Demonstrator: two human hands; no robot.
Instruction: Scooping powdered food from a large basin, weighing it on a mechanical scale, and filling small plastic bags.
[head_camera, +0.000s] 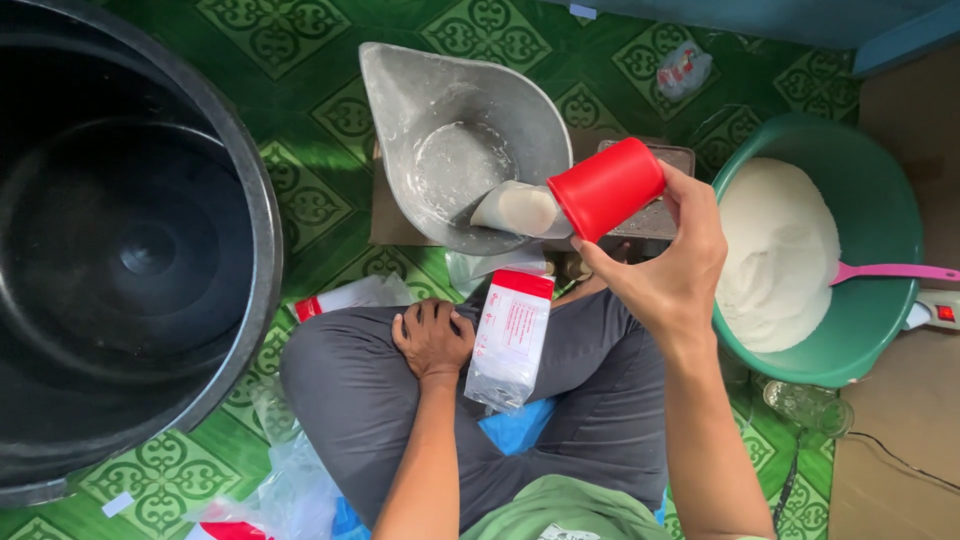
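My right hand grips a red plastic cup, tipped on its side toward the metal scale pan. White powder spills from the cup's mouth into the pan, which is dusted with white residue. My left hand rests curled on my knee, fingers bent, holding nothing that I can see. Beside it on my lap lies a small clear plastic bag with a red and white top.
A green basin of white powder with a pink scoop handle stands at the right. A big black tub fills the left. More plastic bags lie on the green patterned floor. A glass lies near the basin.
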